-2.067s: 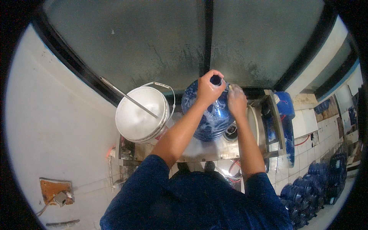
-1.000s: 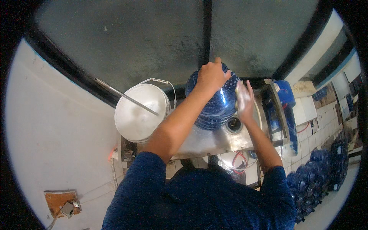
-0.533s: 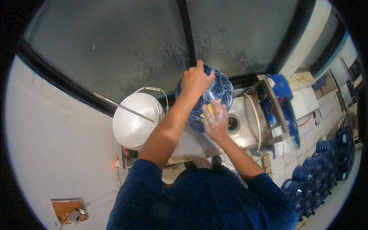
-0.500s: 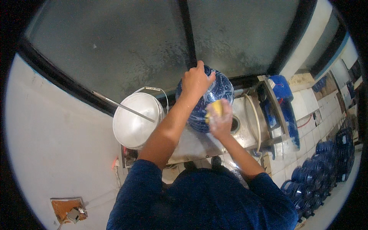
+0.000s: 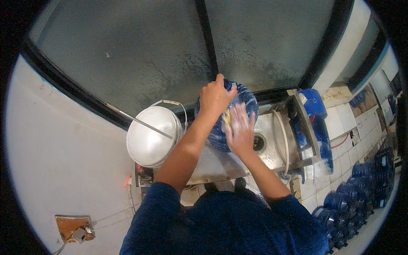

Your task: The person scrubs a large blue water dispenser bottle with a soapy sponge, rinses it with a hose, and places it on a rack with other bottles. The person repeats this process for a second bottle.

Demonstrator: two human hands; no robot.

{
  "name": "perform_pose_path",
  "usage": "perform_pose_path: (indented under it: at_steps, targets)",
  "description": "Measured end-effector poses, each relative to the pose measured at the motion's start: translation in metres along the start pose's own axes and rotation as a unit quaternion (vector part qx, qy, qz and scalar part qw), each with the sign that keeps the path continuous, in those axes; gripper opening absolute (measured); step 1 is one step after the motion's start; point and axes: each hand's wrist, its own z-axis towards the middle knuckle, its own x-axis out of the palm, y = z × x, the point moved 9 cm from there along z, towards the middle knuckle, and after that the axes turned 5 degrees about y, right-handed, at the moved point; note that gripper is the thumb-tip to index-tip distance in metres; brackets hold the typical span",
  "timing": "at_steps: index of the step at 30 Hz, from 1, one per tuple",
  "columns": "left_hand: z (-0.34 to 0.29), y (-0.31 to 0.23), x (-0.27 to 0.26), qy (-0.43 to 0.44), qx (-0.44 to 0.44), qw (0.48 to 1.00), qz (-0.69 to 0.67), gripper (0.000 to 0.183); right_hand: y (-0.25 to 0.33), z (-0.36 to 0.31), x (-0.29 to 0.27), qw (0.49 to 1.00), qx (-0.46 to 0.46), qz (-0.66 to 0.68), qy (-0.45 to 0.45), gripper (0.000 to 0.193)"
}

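Note:
A large blue water jug stands on a stainless steel sink top, wet with white suds. My left hand is closed around the neck at its top; the fingers on the far side are partly hidden. Against the jug's upper right side, my soapy right hand presses a yellow sponge. The fingers lie long over the sponge, so only its left edge shows. Just right of the jug is a round drain.
Left of the jug stands a white bucket with a metal rod across it. A pale hose loops over the sink's right side. Beyond it stands a blue container. Several blue jugs crowd the floor at right. Dark-framed frosted glass rises behind.
My right hand and the sponge have shifted up and left across the jug, the fingers now flatter over the sponge. My left hand keeps its hold on the neck.

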Motion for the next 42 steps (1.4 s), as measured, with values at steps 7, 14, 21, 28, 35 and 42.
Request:
perform_pose_path:
  at_steps: [7, 14, 21, 28, 35, 42]
  targets:
    - [0.001, -0.012, -0.006, -0.031, 0.014, 0.999, -0.022, 0.052, -0.173, 0.052, 0.048, 0.940, 0.182, 0.289, -0.009, 0.046]
    - [-0.013, 0.019, -0.002, -0.181, -0.070, 0.966, -0.171, 0.049, -0.114, 0.054, 0.017, 0.989, 0.110, 0.102, -0.004, 0.044]
    - [-0.020, -0.007, 0.027, -0.152, -0.045, 0.928, -0.338, 0.033, -0.199, -0.003, 0.055, 0.915, 0.248, 0.315, 0.034, 0.055]
    - [0.002, 0.006, 0.027, 0.012, 0.052, 0.881, -0.470, 0.024, -0.194, 0.086, 0.086, 0.915, 0.069, 0.349, 0.190, 0.046]
    - [-0.031, 0.042, 0.024, -0.231, -0.143, 0.895, -0.354, 0.025, -0.171, -0.017, 0.071, 0.958, 0.032, 0.284, 0.026, 0.053]
    - [-0.002, 0.009, 0.031, 0.048, 0.034, 0.845, -0.531, 0.023, -0.176, 0.120, 0.088, 0.852, 0.120, 0.459, 0.220, 0.044]
